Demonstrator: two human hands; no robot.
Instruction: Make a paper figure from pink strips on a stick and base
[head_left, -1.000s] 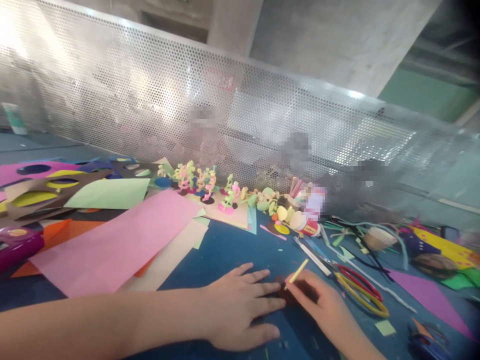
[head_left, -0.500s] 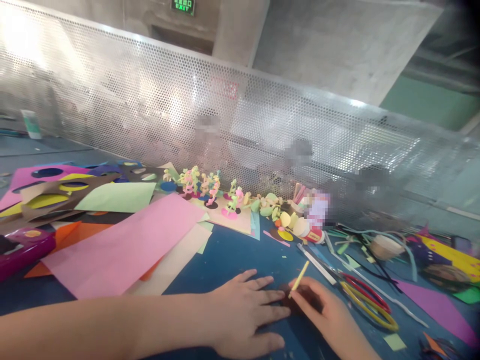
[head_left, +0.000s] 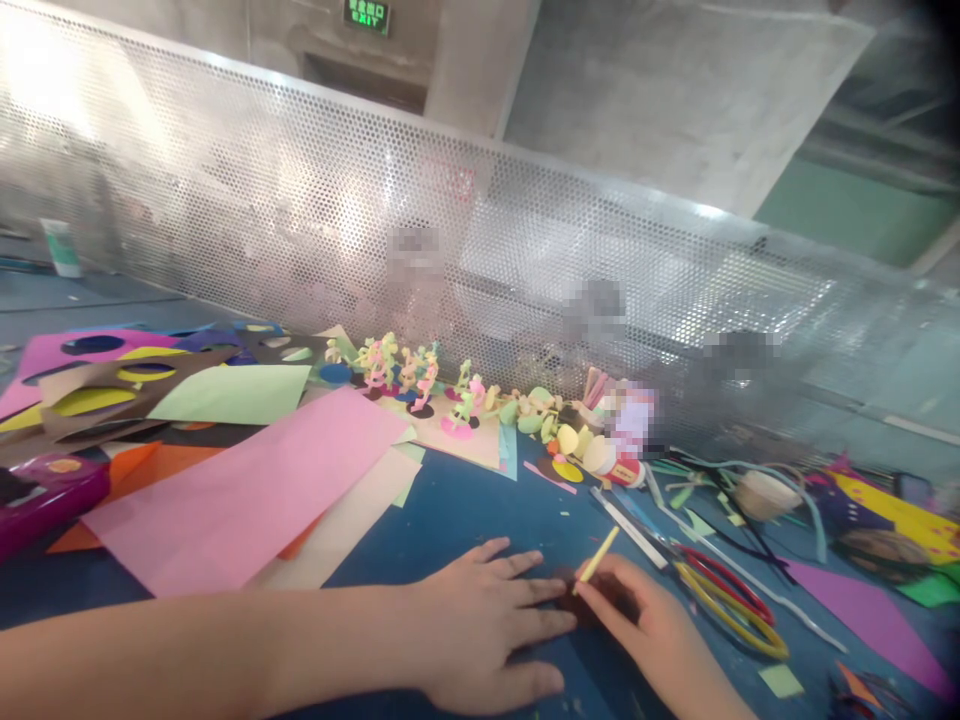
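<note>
My left hand [head_left: 491, 630] lies flat on the blue tabletop [head_left: 465, 500], palm down with its fingers spread. Between thumb and fingers, my right hand [head_left: 645, 615] pinches a thin pale-yellow stick [head_left: 602, 552], possibly rolled paper. The stick slants up to the right, and its lower end points down beside my left fingertips. A dark brown piece [head_left: 561, 577] shows partly under those fingertips; its full shape is hidden. Scissors with red and yellow handles [head_left: 731, 605] rest just right of my right hand.
Pink paper [head_left: 255, 490] and other coloured sheets spread over the left side, beside a magenta tool [head_left: 56, 500]. Small curled-paper figures [head_left: 424, 380] stand at the back. A glue bottle [head_left: 628, 470], paper strips and purple paper [head_left: 870, 620] lie right. A perforated metal screen [head_left: 300, 220] borders the table.
The view has shifted very slightly. My right hand and the stick have barely moved, and my left hand stays flat in place.
</note>
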